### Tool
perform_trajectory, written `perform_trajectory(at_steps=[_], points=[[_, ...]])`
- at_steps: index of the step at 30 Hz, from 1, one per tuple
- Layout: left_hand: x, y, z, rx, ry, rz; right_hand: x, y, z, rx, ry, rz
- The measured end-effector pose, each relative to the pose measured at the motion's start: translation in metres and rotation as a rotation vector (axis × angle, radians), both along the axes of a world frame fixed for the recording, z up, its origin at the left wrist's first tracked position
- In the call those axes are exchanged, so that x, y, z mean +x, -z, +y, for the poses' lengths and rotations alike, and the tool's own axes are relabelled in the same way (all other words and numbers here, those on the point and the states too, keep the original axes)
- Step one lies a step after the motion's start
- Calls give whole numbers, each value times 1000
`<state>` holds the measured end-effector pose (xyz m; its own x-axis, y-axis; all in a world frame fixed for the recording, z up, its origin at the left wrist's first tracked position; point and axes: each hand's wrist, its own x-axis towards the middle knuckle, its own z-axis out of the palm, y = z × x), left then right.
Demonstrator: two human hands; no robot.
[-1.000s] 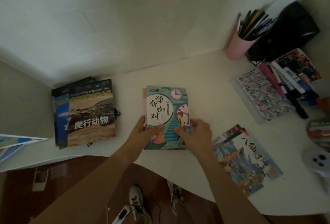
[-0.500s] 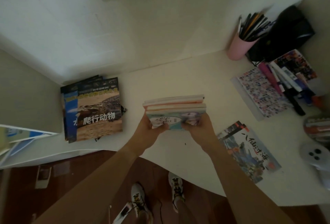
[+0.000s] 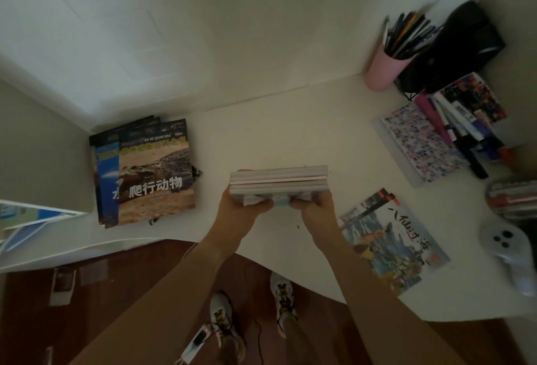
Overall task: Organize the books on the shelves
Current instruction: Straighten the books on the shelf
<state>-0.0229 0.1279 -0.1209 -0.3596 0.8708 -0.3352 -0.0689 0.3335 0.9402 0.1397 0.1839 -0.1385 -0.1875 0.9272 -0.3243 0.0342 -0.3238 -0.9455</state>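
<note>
White desk (image 3: 290,132), seen from above, carrying all items. Stack of large books (image 3: 151,173) lies flat in the far left corner, squared against the side wall, its top cover showing a sandy reptile scene; probably an already sorted pile. A single picture book (image 3: 392,242) lies face up near the front edge, right of centre, apart from the rest and apparently not yet gathered. A patterned notebook (image 3: 418,143) with markers across it and a pink pen cup (image 3: 383,71) occupy the far right corner. Small pile of thin books (image 3: 279,180) is held above the middle of the desk, tipped on edge so that the pale page edges of several volumes face the camera; the front cover shows only as a teal strip below. This posture suits tapping the pile even. Left hand (image 3: 241,207) grips the lower left of the pile, thumb curled over the cover; right hand (image 3: 316,207) grips the lower right likewise.
</note>
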Motion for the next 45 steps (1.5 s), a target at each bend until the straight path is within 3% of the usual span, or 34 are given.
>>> perform_trajectory(at_steps=[5,9,13,16,18,20,23,27,31,35,36,41,45], points=[[-16,3,5,-90,93,20,4,-11,7,-51,-175,-190],[-24,10,10,-377,15,165,-8,-7,4,-229,-285,-320],[-35,34,4,-558,10,355,-19,4,-6,-52,-285,-624],[-30,38,0,-614,45,572,-5,2,-11,57,-312,-734],[-5,12,-2,-562,13,677,19,-1,-15,47,-230,-736],[23,-8,-5,-343,12,804,55,1,-19,56,-60,-770],[73,-12,-3,-104,252,815,116,8,-22,80,114,-939],[142,1,11,-104,597,742,186,8,-19,-86,195,-1132],[185,25,24,-221,686,858,216,5,-32,-449,372,-1089],[205,42,34,-234,693,1025,216,13,-56,-500,389,-1022],[209,45,36,-237,717,1021,214,15,-59,-482,387,-997],[222,41,43,-440,646,610,203,16,-64,-387,358,-923],[212,23,41,-358,628,211,210,17,-67,-342,423,-746]])
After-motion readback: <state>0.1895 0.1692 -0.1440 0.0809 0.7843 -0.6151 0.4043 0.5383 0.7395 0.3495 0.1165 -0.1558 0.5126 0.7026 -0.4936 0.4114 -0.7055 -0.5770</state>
